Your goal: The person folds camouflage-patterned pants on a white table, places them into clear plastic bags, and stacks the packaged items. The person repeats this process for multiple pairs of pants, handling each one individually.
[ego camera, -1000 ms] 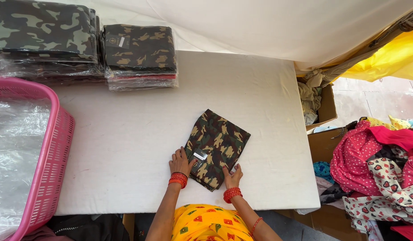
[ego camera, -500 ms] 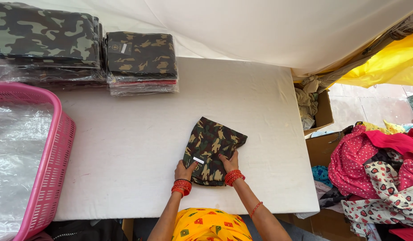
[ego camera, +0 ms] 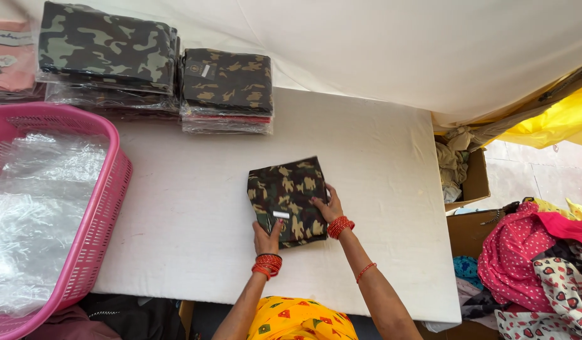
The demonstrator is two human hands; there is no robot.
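A folded camouflage garment (ego camera: 285, 192) with a small white tag lies flat on the white table (ego camera: 196, 220). My left hand (ego camera: 266, 237) rests on its near edge, fingers pressing the cloth. My right hand (ego camera: 329, 206) grips the garment's right edge, fingers on top. Both wrists wear red bangles.
A pink plastic basket (ego camera: 108, 208) lined with clear plastic bags stands at the left. Two stacks of bagged camouflage garments (ego camera: 227, 88) sit at the table's back left. Cardboard boxes (ego camera: 476, 182) and a heap of coloured clothes (ego camera: 542, 271) are at the right.
The garment has been turned from a tilted position to lie squarer on the table. My right hand moved from the near edge to its right side.
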